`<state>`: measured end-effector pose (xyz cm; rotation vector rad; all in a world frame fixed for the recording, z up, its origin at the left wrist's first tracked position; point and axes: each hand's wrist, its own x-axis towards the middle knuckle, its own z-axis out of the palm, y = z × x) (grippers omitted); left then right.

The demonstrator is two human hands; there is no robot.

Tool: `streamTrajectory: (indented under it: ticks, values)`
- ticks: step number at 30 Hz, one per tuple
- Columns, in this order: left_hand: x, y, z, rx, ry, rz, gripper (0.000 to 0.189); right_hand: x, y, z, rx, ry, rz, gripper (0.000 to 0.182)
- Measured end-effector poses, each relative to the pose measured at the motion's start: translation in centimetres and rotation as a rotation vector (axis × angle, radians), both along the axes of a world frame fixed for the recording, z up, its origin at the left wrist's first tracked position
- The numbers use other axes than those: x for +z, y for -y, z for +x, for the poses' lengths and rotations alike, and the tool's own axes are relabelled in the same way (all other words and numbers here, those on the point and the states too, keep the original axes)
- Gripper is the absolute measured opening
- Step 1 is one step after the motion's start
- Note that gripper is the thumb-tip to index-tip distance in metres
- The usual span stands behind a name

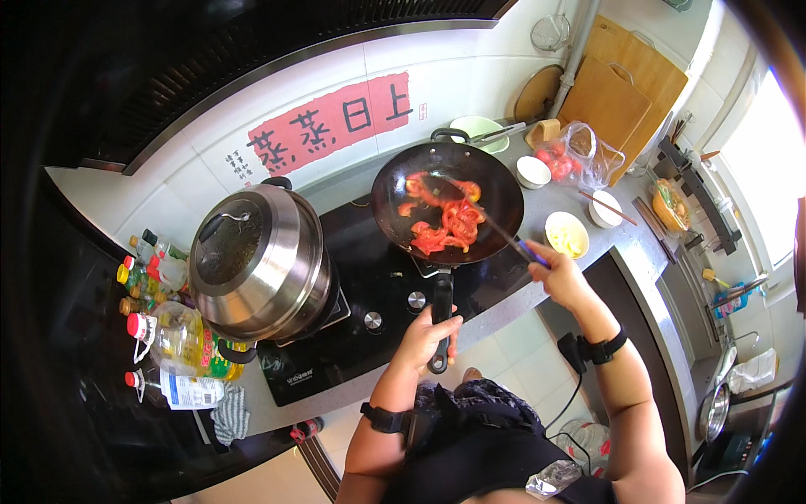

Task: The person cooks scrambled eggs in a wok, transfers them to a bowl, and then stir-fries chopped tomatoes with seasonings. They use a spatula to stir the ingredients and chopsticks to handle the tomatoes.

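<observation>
My left hand (428, 337) is wrapped around the black handle (443, 315) of a dark wok (393, 217) on the right burner. Red tomato pieces (463, 223) lie in the middle of the wok, cut side showing on some. My right hand (560, 277) grips the blue-tipped handle of a long metal spatula (504, 236). The spatula's head reaches in among the tomatoes and is blurred. Just beyond my right hand sits a white bowl (582, 247) of pale yellow food pieces.
A lidded steel steamer pot (277, 271) stands on the left burner of the black cooktop (352, 249). Oil jugs (179, 340) and several bottles crowd the left. Further right are a white bowl (533, 172), bagged tomatoes (558, 162), another bowl with chopsticks (606, 217) and cutting boards (607, 104).
</observation>
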<state>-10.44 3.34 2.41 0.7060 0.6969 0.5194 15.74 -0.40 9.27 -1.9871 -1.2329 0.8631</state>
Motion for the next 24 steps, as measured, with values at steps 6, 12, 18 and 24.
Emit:
streamTrajectory:
  ticks: [6, 12, 18, 24]
  values:
    - [0.4, -0.1, 0.1, -0.003, -0.031, 0.0, 0.039, -0.7, -4.7, -0.1, 0.086, 0.565, 0.056, 0.046]
    - [0.1, -0.1, -0.1, -0.008, -0.018, -0.012, 0.037, 6.5, -0.6, -1.4, 0.429, 1.022, 0.024, 0.042]
    - [0.3, 0.0, -0.3, 0.003, -0.01, -0.057, 0.036, 13.3, 4.6, -1.4, 0.46, 1.061, -0.04, 0.038]
    - [-0.1, -0.2, 0.1, -0.005, 0.005, -0.045, 0.034, 4.9, 1.6, 1.0, 0.161, 0.905, 0.082, 0.041]
